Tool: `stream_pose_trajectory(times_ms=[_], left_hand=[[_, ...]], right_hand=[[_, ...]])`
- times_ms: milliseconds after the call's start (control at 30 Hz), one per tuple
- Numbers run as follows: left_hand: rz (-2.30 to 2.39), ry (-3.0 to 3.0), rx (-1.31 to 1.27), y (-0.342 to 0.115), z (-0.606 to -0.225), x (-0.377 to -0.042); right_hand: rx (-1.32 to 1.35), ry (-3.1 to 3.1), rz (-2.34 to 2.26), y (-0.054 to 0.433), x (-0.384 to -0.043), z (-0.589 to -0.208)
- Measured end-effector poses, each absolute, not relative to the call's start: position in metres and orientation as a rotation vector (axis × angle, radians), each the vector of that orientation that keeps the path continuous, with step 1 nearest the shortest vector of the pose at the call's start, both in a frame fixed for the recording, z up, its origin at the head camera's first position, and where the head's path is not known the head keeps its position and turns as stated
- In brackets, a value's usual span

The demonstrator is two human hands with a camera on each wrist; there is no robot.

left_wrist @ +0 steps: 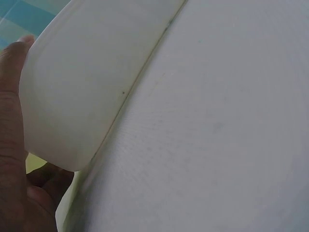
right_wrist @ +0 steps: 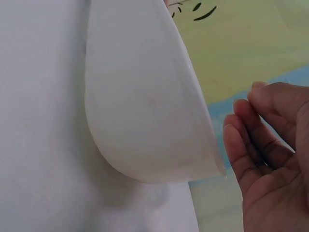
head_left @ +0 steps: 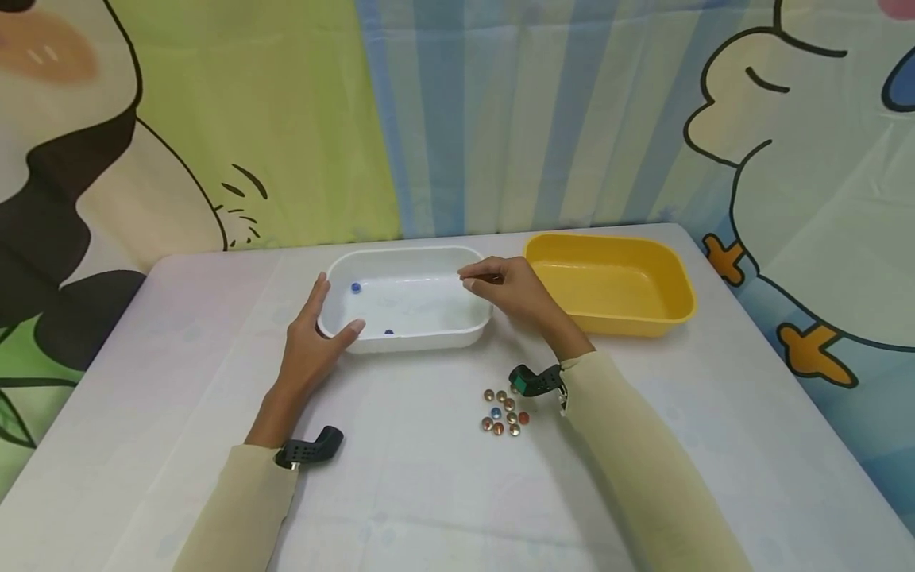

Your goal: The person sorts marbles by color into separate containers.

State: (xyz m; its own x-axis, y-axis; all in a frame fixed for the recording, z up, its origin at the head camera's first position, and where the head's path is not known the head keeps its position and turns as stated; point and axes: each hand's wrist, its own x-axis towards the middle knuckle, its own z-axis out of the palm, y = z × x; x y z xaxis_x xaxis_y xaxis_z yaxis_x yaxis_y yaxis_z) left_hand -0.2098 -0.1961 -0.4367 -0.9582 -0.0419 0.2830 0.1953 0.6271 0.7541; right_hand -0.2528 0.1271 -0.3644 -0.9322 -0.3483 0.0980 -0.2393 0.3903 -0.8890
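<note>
**At both ends of a white, rounded-rectangular plastic basin (head_left: 422,343)**

Upright on the far part of the white tabletop (head_left: 400,469), left of the yellow one. Inside, two small, dark-blue round pieces (head_left: 356,287): one at the far left, one by the near wall, partly hidden by the rim.

Around the near left corner, the left hand (head_left: 311,345), touching the basin with fingers spread wide and mostly straight, thumb well apart. Over the right end, the right hand (head_left: 513,291), with fingers bent and tips drawn close to the thumb; cannot tell whether anything small is between them.

Nearer, right of centre, a loose cluster of small, glossy, amber-brown round pieces (head_left: 510,404), with a blue round piece (head_left: 496,413) among them. Just right of the white basin, a yellow, rounded-rectangular plastic basin (head_left: 622,325), also upright. On both arms, black wrist straps (head_left: 309,450) and pale cream sleeves (head_left: 236,504). Beyond the far edge, a hanging cartoon-printed cloth (head_left: 500,119), striped blue at centre.
</note>
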Motion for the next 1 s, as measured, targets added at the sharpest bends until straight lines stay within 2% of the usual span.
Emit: stream_pose_trajectory(times_ms=[233,1000], left_hand=[[-1.237,-2.590,-0.107,-0.196,-0.436,-0.209],[-1.282,-2.585,-0.109,-0.197,-0.435,-0.209]], right_hand=[[-0.716,2.481,-1.618,0.127,-0.237,-0.360],[-0.921,2.360,-1.512,0.146,-0.187,-0.371]])
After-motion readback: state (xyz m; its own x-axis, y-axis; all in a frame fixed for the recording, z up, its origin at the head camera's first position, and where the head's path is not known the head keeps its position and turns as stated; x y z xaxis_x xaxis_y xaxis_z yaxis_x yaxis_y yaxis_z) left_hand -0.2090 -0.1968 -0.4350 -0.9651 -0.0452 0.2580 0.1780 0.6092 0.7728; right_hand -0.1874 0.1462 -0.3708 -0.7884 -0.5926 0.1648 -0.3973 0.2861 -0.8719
